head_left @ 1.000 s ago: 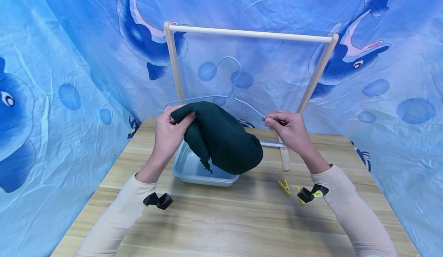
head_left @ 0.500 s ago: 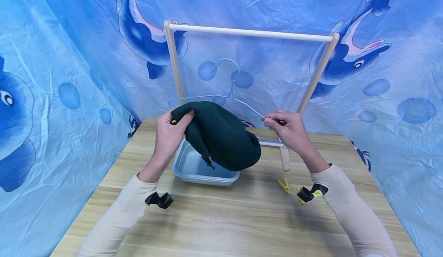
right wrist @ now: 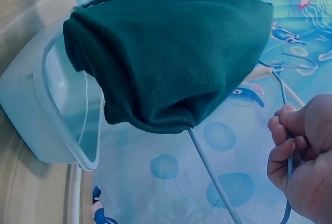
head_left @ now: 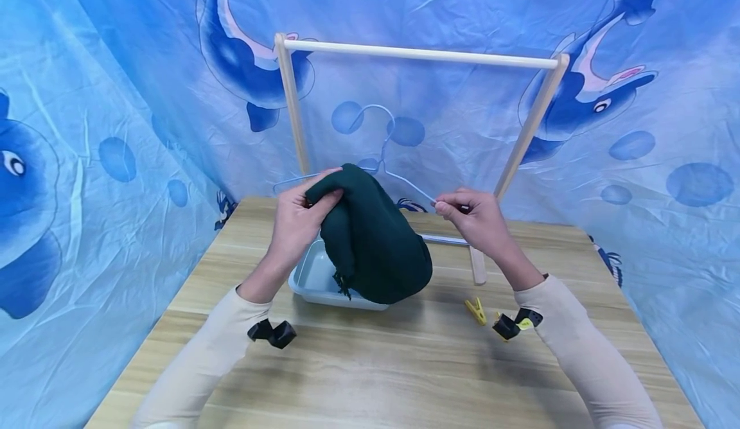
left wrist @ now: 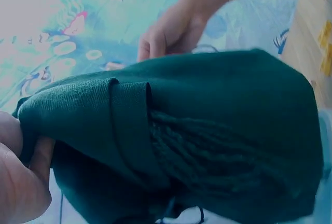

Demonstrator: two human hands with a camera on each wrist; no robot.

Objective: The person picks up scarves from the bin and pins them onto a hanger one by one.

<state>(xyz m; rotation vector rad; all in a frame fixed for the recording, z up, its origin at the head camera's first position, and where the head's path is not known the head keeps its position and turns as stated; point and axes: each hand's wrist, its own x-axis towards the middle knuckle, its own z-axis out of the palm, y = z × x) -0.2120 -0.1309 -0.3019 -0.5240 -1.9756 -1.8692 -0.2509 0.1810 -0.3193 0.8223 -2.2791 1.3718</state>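
A dark green scarf [head_left: 381, 243] with a fringed end hangs folded in a loose bundle over the basin. My left hand [head_left: 297, 217] grips its folded upper left end between thumb and fingers. A light blue wire hanger [head_left: 412, 187] stands hook up behind the scarf. My right hand [head_left: 476, 217] pinches the hanger's right shoulder. In the right wrist view, the hanger's lower bar [right wrist: 212, 175] runs up into the scarf's folds, which hide the rest of it. Strands of fringe [left wrist: 202, 151] lie along the scarf in the left wrist view.
A pale blue plastic basin [head_left: 338, 301] stands on the wooden table under the scarf. Behind it rises a wooden rack with a white top rail [head_left: 416, 52]. Yellow clothespins [head_left: 476, 311] lie at the right, one partly hidden by the right wrist camera. Dolphin-print curtains surround the table.
My left hand has moved right with the scarf, whose bundle now hangs lower and steeper. The hanger's hook has dipped slightly and shifted left. My right hand has moved slightly left, still pinching the wire.
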